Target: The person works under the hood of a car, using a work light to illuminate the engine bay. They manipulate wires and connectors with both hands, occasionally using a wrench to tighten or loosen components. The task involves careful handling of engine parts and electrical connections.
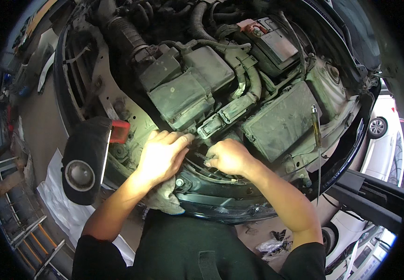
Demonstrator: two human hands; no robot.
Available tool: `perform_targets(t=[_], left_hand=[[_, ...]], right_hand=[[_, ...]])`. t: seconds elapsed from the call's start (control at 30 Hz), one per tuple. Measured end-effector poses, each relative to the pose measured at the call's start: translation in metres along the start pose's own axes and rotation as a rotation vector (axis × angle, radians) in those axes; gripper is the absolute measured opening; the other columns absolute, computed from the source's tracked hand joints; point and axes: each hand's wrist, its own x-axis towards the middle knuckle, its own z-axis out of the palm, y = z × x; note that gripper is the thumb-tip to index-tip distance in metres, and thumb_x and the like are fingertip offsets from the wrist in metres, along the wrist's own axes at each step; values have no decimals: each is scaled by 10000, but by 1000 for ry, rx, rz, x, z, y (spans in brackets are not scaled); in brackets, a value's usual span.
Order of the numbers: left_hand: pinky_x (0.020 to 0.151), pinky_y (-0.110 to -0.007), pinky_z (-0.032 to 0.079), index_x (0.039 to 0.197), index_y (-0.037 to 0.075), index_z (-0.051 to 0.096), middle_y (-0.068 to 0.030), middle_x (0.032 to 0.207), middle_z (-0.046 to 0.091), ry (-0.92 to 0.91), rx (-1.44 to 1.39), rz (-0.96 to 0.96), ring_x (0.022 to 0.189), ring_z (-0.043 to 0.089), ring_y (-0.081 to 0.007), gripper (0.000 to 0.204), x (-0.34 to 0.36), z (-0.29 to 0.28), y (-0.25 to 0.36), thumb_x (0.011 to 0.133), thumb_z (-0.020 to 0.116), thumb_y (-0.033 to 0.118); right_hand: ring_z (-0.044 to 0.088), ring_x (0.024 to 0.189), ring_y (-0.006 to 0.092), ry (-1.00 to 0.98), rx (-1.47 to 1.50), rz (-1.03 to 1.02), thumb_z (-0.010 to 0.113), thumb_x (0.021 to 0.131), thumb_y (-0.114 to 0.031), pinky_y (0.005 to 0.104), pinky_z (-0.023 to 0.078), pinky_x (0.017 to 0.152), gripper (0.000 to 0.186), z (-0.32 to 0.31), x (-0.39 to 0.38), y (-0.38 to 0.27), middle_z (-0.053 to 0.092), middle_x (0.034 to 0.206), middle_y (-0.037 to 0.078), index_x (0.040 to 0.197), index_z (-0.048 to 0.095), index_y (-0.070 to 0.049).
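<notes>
Both my hands reach into the front of a car's engine bay, just behind the front panel (216, 199). My left hand (164, 151) is closed, its fingers curled down beside a dusty connector (211, 127); whatever they grip is hidden. Thumb against curled fingers, my right hand (230, 157) is closed too, in the gap by a black box lid (281, 121). What lies in its pinch is too small to make out. Below my left wrist, a grey work glove (162, 198) rests on the front edge. A dusty cover (181, 100) stands beyond my hands.
A black work lamp (83, 163) stands left of my left forearm. At the right, a screwdriver with a translucent yellow handle (316, 127) stands upright by the bay's edge. The battery (272, 44) sits far right. White cars and a dark lift arm (367, 198) are beyond.
</notes>
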Motion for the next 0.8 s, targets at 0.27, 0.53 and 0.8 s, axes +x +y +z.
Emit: perform_targets(t=[0.27,0.53,0.8], left_hand=[[704,-359,396,994,109,686,-33,963,673,111,-86,-7,785,593,-234,246,-4,6,-4,754,707,59],[746,-350,396,982,116,686,-18,965,672,102,-84,-32,813,600,-225,234,-5,9,-6,755,714,69],[733,-348,404,972,110,692,-29,950,674,142,-109,-2,831,619,-213,210,-7,13,-9,763,713,101]], right_hand=[[674,903,359,-156,69,10,718,778,-206,439,517,796,238,-3,3,2,695,905,216,928,730,-21],[677,772,302,-226,65,17,713,814,-201,395,512,723,242,-3,7,4,688,802,207,920,709,16],[626,680,229,-541,150,19,618,897,-225,372,487,655,258,-11,27,16,692,741,124,818,689,9]])
